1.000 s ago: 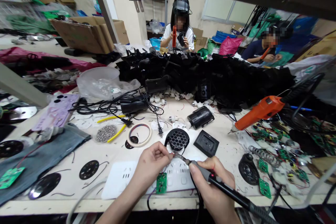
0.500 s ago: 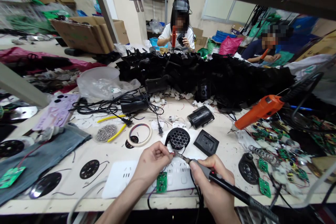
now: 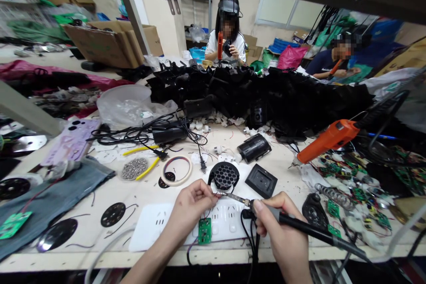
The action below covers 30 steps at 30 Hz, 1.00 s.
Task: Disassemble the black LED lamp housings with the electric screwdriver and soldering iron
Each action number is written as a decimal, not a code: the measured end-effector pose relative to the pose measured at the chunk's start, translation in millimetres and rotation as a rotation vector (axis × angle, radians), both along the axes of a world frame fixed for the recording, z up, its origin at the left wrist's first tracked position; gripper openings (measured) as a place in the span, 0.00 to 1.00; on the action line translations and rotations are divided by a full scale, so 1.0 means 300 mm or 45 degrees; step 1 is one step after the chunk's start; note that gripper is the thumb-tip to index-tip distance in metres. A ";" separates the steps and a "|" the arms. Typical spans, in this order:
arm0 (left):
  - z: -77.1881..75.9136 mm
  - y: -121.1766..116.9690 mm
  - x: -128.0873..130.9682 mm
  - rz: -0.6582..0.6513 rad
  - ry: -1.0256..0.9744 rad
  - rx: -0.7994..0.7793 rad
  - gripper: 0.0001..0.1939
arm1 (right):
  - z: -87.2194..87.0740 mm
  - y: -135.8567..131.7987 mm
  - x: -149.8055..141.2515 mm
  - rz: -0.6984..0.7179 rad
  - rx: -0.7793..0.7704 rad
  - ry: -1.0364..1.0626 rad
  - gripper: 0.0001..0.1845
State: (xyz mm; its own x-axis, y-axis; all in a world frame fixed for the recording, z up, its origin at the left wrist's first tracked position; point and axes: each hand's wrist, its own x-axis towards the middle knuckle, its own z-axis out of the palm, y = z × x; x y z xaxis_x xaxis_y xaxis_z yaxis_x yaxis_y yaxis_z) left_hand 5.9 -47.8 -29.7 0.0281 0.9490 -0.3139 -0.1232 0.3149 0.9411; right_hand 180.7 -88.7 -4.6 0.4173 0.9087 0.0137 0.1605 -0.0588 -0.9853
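My right hand grips a soldering iron like a pen, its metal tip pointing left. My left hand is pinched closed on a thin red wire, mostly hidden by the fingers. The iron's tip is close to those fingertips; whether it touches the wire is too small to tell. Just behind them sits a round black part with a honeycomb grille. Below my hands lies a white power strip, and a green circuit board rests over it beside my left wrist.
Right of the grille lies a black rectangular tray. An orange electric screwdriver hangs at the right above piled circuit boards. To the left are a tape roll and a dish of screws. A black heap fills the back; two people sit behind it.
My right hand and the soldering iron have shifted right, and the iron lies at a flatter angle. My left hand stays almost in place, still pinched.
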 end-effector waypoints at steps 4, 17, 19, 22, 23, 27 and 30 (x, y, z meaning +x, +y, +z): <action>0.014 0.001 0.004 0.008 -0.020 -0.011 0.08 | 0.010 -0.007 0.018 0.023 -0.021 0.090 0.19; 0.014 0.000 0.007 0.004 0.041 0.006 0.13 | -0.001 -0.032 0.026 0.015 -0.012 0.000 0.18; 0.016 0.000 0.008 0.011 0.045 0.017 0.14 | -0.004 -0.033 0.023 0.017 0.001 -0.056 0.18; 0.016 -0.001 0.009 0.020 0.056 0.026 0.14 | -0.009 -0.034 0.021 0.028 0.026 -0.159 0.17; 0.016 -0.002 0.010 0.023 0.063 0.027 0.14 | -0.011 -0.034 0.020 0.031 0.031 -0.191 0.17; 0.012 -0.002 0.016 0.047 0.089 0.028 0.14 | -0.015 -0.035 0.014 0.031 0.056 -0.267 0.17; 0.004 -0.003 0.022 0.074 0.090 0.031 0.14 | -0.015 -0.035 0.007 0.049 0.090 -0.296 0.17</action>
State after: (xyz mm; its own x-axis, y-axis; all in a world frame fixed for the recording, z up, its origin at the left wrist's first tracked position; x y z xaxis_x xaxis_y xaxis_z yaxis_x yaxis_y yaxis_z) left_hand 12.6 -48.8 -28.4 -0.0484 0.9557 -0.2903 -0.0735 0.2865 0.9553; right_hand 182.8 -99.4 -9.1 0.3608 0.9171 0.1698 0.3841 0.0198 -0.9231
